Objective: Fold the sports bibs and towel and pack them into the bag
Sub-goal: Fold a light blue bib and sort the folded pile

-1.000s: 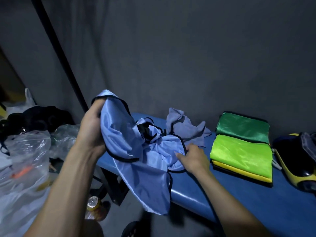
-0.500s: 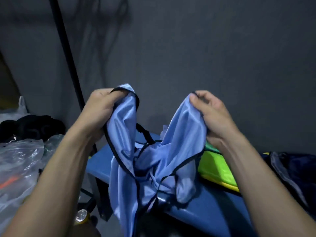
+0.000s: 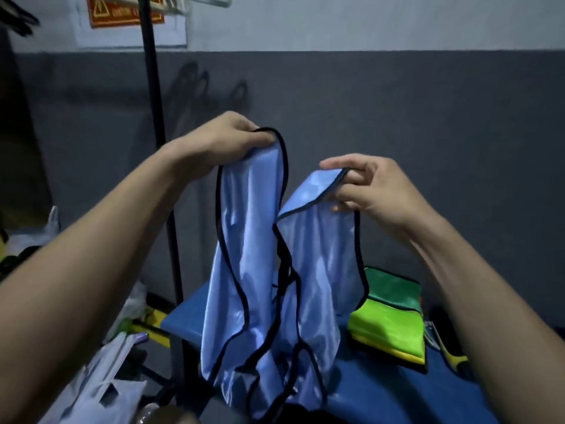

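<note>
Light-blue bib (image 3: 244, 270) hangs unfolded above the table; folded green bibs (image 3: 388, 325), seemingly stacked, behind.

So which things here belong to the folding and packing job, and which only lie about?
Job:
- light blue bib, held up by left hand and right hand
- folded green bibs on blue bench

Lying about:
- plastic bags
- black pole
- warning sign

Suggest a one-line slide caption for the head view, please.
Both hands, left and right, hold a light-blue bib up by its shoulder straps above the blue bench.
</note>
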`<action>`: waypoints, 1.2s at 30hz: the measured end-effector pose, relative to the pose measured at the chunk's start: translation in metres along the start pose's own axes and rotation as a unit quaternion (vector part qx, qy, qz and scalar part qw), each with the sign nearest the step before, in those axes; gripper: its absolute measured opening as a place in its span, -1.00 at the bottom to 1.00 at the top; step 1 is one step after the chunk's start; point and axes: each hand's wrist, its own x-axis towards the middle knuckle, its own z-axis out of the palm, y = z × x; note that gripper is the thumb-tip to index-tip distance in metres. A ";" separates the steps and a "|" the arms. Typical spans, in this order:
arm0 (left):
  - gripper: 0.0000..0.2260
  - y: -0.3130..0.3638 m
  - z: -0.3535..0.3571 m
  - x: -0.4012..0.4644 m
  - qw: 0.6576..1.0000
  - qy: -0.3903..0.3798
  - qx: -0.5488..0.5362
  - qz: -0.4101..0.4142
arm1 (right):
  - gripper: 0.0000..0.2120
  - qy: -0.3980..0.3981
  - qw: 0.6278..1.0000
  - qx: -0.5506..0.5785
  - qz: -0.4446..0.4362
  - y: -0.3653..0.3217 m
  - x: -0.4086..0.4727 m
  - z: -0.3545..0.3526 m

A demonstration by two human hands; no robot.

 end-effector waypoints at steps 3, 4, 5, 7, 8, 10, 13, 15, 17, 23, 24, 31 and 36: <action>-0.62 -0.004 -0.004 -0.004 0.997 -0.002 -0.072 -0.020 | -0.86 0.050 0.995 -0.077 -0.043 -0.006 -0.004 0.000; -0.63 -0.005 -0.004 -0.005 0.996 -0.003 -0.090 -0.027 | -0.87 0.059 0.993 -0.092 -0.049 -0.009 -0.005 0.000; -0.65 -0.005 -0.004 -0.006 0.995 -0.003 -0.090 -0.031 | -0.83 0.068 0.990 -0.110 -0.055 -0.011 -0.004 0.000; -0.63 -0.002 -0.001 -0.010 0.998 -0.010 -0.046 -0.038 | -0.76 0.080 0.981 -0.162 -0.075 -0.012 -0.002 0.000; -0.59 0.000 0.000 -0.012 0.999 -0.021 -0.023 -0.045 | -0.76 0.082 0.976 -0.184 -0.082 -0.013 -0.001 0.001; -0.50 0.007 0.002 -0.018 0.997 -0.056 0.015 -0.044 | -0.82 0.046 0.978 -0.183 -0.091 -0.013 0.004 0.005; -0.50 0.021 0.007 -0.021 0.991 -0.110 0.073 0.019 | -0.88 -0.054 0.986 -0.123 -0.102 -0.015 0.010 0.022; -0.52 0.025 0.010 -0.021 0.988 -0.121 0.087 0.051 | -0.86 -0.059 0.990 -0.084 -0.100 -0.012 0.013 0.034; -0.51 0.020 0.012 -0.022 0.988 -0.122 0.070 0.059 | -0.79 -0.017 0.994 -0.063 -0.086 -0.010 0.016 0.041; -0.67 -0.029 0.006 -0.039 0.948 -0.314 -0.013 0.053 | -0.56 0.095 0.988 -0.106 -0.061 -0.005 0.025 0.036; -0.71 -0.038 0.007 -0.041 0.946 -0.320 0.002 0.053 | -0.56 0.104 0.987 -0.113 -0.054 -0.004 0.026 0.034; -0.79 -0.108 0.015 -0.056 0.936 -0.327 0.125 -0.026 | -0.56 0.194 0.981 0.003 -0.026 -0.002 0.026 0.009; -0.82 -0.134 0.006 -0.061 0.965 -0.231 -0.034 -0.117 | -0.69 0.245 0.969 0.006 0.013 0.011 0.019 -0.015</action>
